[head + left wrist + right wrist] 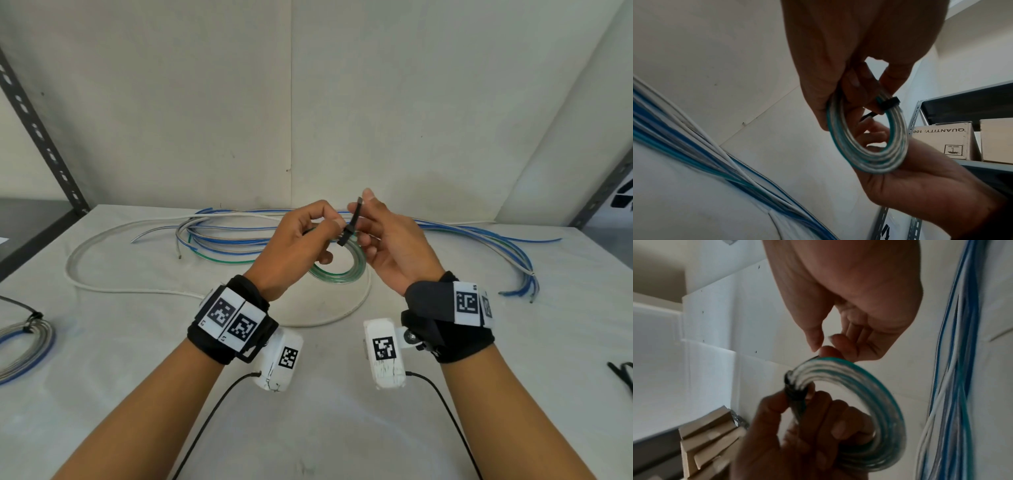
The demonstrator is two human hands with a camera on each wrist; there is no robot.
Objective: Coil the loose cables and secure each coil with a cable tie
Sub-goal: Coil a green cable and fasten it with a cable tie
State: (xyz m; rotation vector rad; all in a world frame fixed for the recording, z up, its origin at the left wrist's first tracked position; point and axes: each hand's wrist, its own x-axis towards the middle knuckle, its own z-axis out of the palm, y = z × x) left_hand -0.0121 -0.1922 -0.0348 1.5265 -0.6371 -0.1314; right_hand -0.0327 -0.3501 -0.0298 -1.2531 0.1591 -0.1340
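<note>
1. Holding the coil above the table, mid-scene: left hand has fingers curled thru the ring, thumb and finger pinching the bundle by the tie.
2. Right hand pinches the tie's free tail, which sticks up; its other fingers lie loosely curled.
3. Handling, prob.: coil is light and springy, so turns will fan out if let go; grip right beside the tie. Tie is thin and stiff; take the tail near its tip.
4. Loose cables lie far side, left to right; a tied coil sits near left.
5. Hard to see: tie's locking head is blurred, so can't tell how tight. Wrist views are smeared.
</note>
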